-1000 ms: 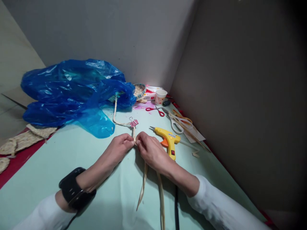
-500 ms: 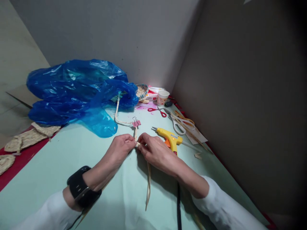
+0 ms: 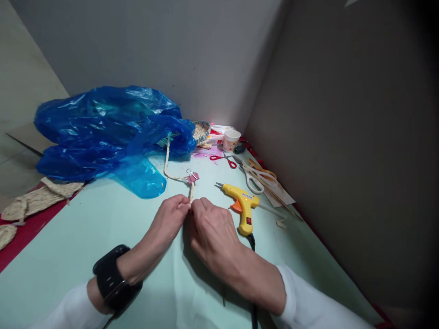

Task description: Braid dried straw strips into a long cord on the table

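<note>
A pale braided cord [image 3: 191,192] runs out of the blue plastic bag, bends on the table and comes toward me. A pink binder clip [image 3: 192,177] grips it at the bend. My left hand [image 3: 173,214] pinches the near end of the cord between thumb and fingers. Right beside it, my right hand [image 3: 213,233] is closed at the same spot, its fingertips mostly hidden behind the knuckles. The two hands nearly touch. Most of the loose strands below are covered by my right hand and forearm.
A yellow glue gun [image 3: 244,203] lies right of my hands, its black cord running toward me. Beyond are red scissors [image 3: 224,160], white scissors [image 3: 255,180], a paper cup [image 3: 232,140] and a small woven basket [image 3: 201,132]. The blue plastic bag [image 3: 103,132] fills the back left; woven pieces [image 3: 39,201] lie left.
My right hand has turned over, knuckles now upward, and come closer toward me and left. The dangling strand has gone mostly out of sight. My left hand keeps its pinch.
</note>
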`<state>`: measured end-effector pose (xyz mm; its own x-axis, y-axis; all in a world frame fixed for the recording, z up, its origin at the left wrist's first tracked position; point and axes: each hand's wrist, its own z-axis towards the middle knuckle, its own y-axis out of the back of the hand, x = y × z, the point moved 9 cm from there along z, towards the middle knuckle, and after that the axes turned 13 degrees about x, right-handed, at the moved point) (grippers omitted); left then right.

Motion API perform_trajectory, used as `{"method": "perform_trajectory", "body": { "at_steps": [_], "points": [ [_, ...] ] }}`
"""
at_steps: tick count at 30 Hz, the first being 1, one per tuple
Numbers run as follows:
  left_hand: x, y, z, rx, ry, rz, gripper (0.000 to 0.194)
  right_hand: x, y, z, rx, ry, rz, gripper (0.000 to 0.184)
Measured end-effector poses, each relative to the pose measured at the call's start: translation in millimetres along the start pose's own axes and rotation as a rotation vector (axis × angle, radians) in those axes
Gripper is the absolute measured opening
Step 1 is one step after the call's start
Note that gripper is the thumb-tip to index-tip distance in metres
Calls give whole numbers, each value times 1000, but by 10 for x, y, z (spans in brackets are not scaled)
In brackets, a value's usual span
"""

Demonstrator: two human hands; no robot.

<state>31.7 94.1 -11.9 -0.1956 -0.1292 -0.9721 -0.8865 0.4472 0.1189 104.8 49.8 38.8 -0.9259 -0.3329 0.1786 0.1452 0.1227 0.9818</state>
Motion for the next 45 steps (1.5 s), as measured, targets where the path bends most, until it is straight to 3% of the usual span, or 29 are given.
{"method": "perform_trajectory", "body": {
  "at_steps": [3,10,14,19,24,30,36,39,45],
  "points": [
    [118,-34,15,49,87,-72,18,98,-25,-25,-3,34,-87,17],
    [91,-65,0,136,27,-145,16,193,-79,-31,-2,36,-211,24],
    [69,-54,-29,153,11,-128,17,85,49,-65,-27,73,-59,15],
    [-49,20,-42,94,-55,43,16,-305,179,-15,-106,-22,276,17],
    [-128,21,-42,83,-72,126,16,-326,-145,184,155,45,703,24],
    [-138,11,-61,81,-80,168,13,-395,-172,290,121,19,732,24],
    [-67,1,-33,96,-94,187,6,-491,-278,281,124,-29,903,28],
    [-43,9,-15,120,-119,199,20,-506,-296,266,97,-44,926,30],
    [-152,2,-101,125,-68,446,18,-458,-246,218,39,-37,898,30]
  ]
}}
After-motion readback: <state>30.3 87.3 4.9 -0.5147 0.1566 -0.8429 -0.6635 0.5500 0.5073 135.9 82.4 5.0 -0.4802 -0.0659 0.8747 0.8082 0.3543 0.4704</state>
